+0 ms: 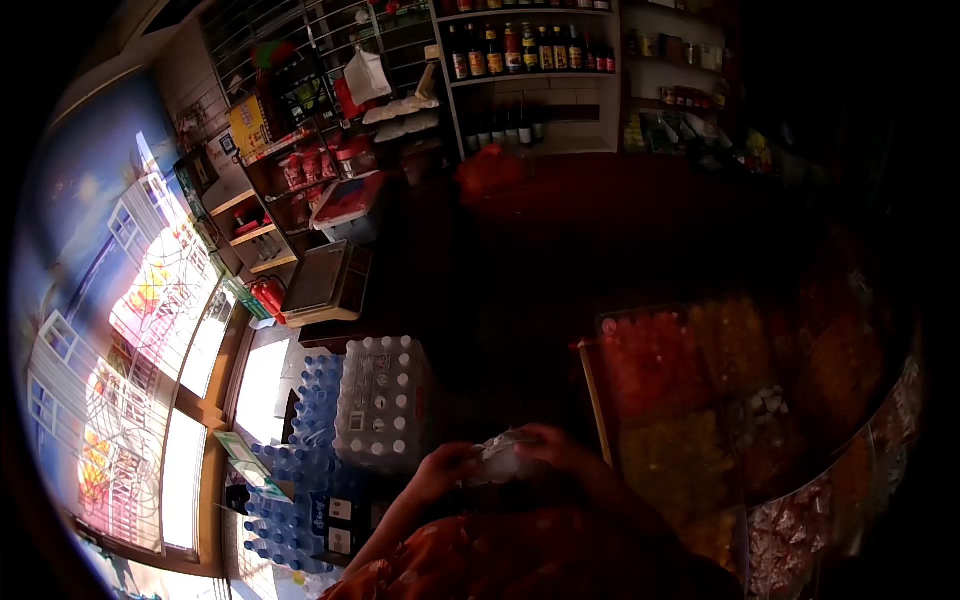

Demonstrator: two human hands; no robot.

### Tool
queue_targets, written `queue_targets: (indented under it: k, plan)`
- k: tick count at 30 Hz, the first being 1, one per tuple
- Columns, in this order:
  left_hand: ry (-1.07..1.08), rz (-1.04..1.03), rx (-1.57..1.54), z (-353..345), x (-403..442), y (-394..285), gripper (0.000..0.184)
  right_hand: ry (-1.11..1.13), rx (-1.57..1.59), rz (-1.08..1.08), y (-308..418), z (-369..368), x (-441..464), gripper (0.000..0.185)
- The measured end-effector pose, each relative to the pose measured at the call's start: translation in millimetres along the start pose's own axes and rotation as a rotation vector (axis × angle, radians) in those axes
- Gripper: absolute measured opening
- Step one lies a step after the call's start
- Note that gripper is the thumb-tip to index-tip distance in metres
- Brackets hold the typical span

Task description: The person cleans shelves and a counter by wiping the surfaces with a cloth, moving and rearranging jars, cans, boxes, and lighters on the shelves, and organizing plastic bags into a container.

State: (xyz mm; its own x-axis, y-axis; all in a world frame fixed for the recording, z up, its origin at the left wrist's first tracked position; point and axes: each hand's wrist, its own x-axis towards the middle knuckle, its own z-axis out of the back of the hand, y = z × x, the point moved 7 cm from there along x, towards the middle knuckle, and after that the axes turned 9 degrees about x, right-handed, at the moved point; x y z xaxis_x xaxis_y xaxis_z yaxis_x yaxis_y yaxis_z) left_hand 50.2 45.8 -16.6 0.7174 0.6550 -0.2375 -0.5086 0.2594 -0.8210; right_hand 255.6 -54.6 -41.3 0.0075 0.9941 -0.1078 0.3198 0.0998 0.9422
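Note:
Low in the middle of the head view, close to my body, a crumpled, whitish plastic bag (508,458) is held between my two hands. My left hand (450,467) has its fingers closed on the bag's left side. At the bag's upper right edge, my right hand (548,447) grips it with bent fingers. The light is dim here, and whatever the bag may contain cannot be made out. Just beyond my left hand stands a shrink-wrapped pack of white-capped bottles (382,400).
Blue-capped water bottles (310,440) stand in packs at the left, near the bright doorway. A scale (325,280) sits on the dark counter ahead. To the right are bins of coloured packaged goods (650,365). Bottle shelves (530,78) line the back wall.

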Motion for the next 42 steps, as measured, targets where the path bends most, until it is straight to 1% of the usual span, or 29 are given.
queue_targets:
  k: [2, 3, 4, 5, 6, 7, 8, 9, 10, 11, 12, 14, 16, 18, 19, 20, 22, 24, 25, 26, 28, 29, 30, 31, 34, 35, 37, 40, 42]
  plan:
    - [-0.086, 0.020, -0.157, -17, 15, 27, 0.034, -0.144, 0.224, -0.029, -10, 39, -16, 0.044]
    - [-0.110, -0.122, -0.362, -4, 174, -7, 0.030, -0.203, 0.197, 0.038, 83, 146, 70, 0.042]
    - [-0.097, -0.078, -0.360, 2, 185, -12, 0.030, -0.246, 0.333, 0.077, 91, 159, 76, 0.039]
    - [-0.066, 0.008, -0.348, 2, 180, -5, 0.029, -0.307, 0.501, 0.090, 79, 162, 70, 0.036]
    - [-0.077, 0.005, -0.365, 24, 201, -14, 0.029, -0.334, 0.570, 0.156, 95, 175, 92, 0.032]
    - [-0.073, 0.027, -0.381, 30, 210, -18, 0.029, -0.397, 0.650, 0.126, 93, 189, 100, 0.030]
    - [-0.066, 0.052, -0.387, 38, 221, -18, 0.028, -0.465, 0.675, 0.183, 87, 200, 103, 0.028]
    - [-0.056, 0.023, -0.346, 60, 254, -32, 0.028, -0.524, 0.728, 0.220, 86, 223, 125, 0.028]
    - [-0.027, 0.028, -0.312, 67, 270, -32, 0.028, -0.628, 0.690, 0.207, 64, 246, 131, 0.029]
    - [0.008, 0.038, -0.300, 66, 286, -33, 0.028, -0.543, 0.723, 0.177, 75, 255, 135, 0.029]
    - [0.020, -0.003, -0.337, 73, 325, -51, 0.027, -0.607, 0.736, 0.189, 84, 284, 147, 0.030]
    - [0.051, -0.006, -0.333, 78, 381, -56, 0.027, -0.725, 0.737, 0.203, 80, 323, 162, 0.030]
    - [0.038, -0.068, -0.331, 85, 442, -69, 0.027, -0.790, 0.679, 0.251, 99, 367, 186, 0.030]
    - [0.020, 0.039, -0.347, 89, 492, -65, 0.029, -0.802, 0.753, 0.245, 95, 396, 214, 0.031]
    - [0.029, 0.111, -0.332, 93, 506, -54, 0.029, -0.825, 0.820, 0.236, 81, 401, 225, 0.031]
    - [0.042, 0.087, -0.376, 97, 528, -47, 0.031, -0.709, 0.934, 0.253, 80, 404, 243, 0.031]
    - [0.065, 0.122, -0.391, 100, 572, -45, 0.031, -0.773, 0.834, 0.282, 99, 431, 270, 0.032]
    - [0.102, 0.202, -0.438, 91, 605, -40, 0.031, -0.844, 0.727, 0.303, 121, 449, 284, 0.032]
    - [0.111, 0.240, -0.491, 85, 620, -31, 0.031, -0.879, 0.722, 0.302, 128, 456, 287, 0.032]
    - [0.136, 0.280, -0.479, 81, 633, -22, 0.031, -0.906, 0.723, 0.299, 133, 462, 291, 0.032]
    - [0.180, 0.338, -0.493, 59, 659, -23, 0.030, -0.980, 0.690, 0.307, 142, 488, 289, 0.034]
    - [0.196, 0.385, -0.456, 72, 674, -10, 0.029, -1.007, 0.755, 0.308, 125, 488, 309, 0.035]
    - [0.213, 0.410, -0.454, 73, 692, -16, 0.029, -1.031, 0.779, 0.318, 139, 493, 316, 0.037]
    - [0.245, 0.374, -0.460, 64, 720, -33, 0.029, -1.057, 0.776, 0.339, 163, 510, 318, 0.039]
    - [0.352, 0.308, -0.481, 18, 787, -52, 0.028, -1.135, 0.679, 0.318, 186, 571, 322, 0.044]
    - [0.374, 0.282, -0.482, 17, 809, -61, 0.028, -1.130, 0.680, 0.295, 187, 587, 336, 0.044]
    - [0.399, 0.265, -0.479, 14, 850, -90, 0.027, -1.117, 0.647, 0.356, 191, 632, 375, 0.046]
    - [0.395, 0.194, -0.511, 18, 897, -105, 0.027, -1.034, 0.640, 0.398, 248, 677, 450, 0.046]
    - [0.365, 0.182, -0.509, 37, 920, -110, 0.027, -0.973, 0.654, 0.436, 279, 711, 502, 0.046]
